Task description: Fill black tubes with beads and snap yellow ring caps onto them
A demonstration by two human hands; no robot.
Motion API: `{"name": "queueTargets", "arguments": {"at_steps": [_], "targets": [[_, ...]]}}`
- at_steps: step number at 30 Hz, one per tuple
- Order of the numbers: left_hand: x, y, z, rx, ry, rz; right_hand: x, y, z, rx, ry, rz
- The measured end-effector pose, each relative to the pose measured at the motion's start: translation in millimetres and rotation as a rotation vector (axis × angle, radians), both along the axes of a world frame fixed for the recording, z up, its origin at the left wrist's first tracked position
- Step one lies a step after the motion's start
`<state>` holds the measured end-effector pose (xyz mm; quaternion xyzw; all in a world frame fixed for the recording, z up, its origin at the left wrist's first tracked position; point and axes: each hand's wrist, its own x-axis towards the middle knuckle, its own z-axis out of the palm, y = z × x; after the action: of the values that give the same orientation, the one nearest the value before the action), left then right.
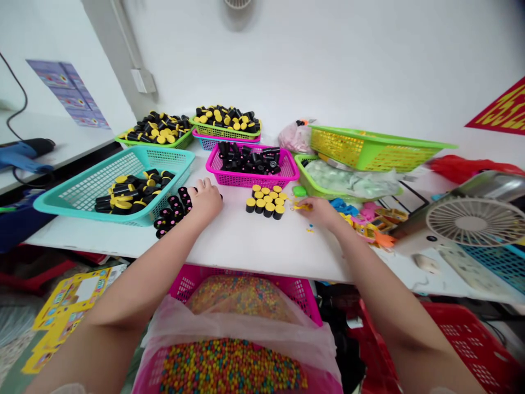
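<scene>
My left hand (pixel 206 200) is closed over the end of a row of small black cylinders with pink dots (pixel 175 208), which lie on the white table. A black end shows just past its right edge, and its fingertips are partly hidden. To the right, my right hand (pixel 324 213) pinches a small yellow piece (pixel 302 207); its exact kind is too small to make out. Between the hands stands a block of black cylinders with yellow caps (pixel 266 201), upright in rows. A bright green piece (pixel 299 191) lies just behind the yellow piece.
A turquoise basket (pixel 61 191) of yellow-capped cylinders stands left, a magenta basket (pixel 254 179) of black parts behind. Green baskets (pixel 381 150) are stacked at right, near colourful rubbery figures (pixel 369 219) and a fan (pixel 471 221). Below the table edge sits a bag of coloured beads (pixel 233 364).
</scene>
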<state>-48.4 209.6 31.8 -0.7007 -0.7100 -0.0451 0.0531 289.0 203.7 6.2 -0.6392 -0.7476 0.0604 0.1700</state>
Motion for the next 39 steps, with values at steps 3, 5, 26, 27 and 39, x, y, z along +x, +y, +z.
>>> {"name": "queueTargets", "arguments": {"at_steps": [3,5,26,27,39], "targets": [[7.1,-11.5,8.9,-0.011,0.002,-0.04,-0.6,-15.7,16.6,0.061,0.047,-0.115],[14.5,-30.6,14.8,-0.028,0.007,-0.086,-2.8,-30.5,24.9,0.068,0.078,-0.167],[25.4,-140.7,-41.9,-0.306,-1.274,-0.705,-110.9,-152.2,18.9,-0.265,1.308,0.06],[25.3,-146.3,-42.2,-0.287,-1.322,-0.719,-120.2,-156.3,18.7,-0.33,1.371,0.082],[14.2,-177.4,-48.5,-0.261,-1.618,-0.836,-163.9,-181.0,-7.2,-0.3,1.523,0.113]]}}
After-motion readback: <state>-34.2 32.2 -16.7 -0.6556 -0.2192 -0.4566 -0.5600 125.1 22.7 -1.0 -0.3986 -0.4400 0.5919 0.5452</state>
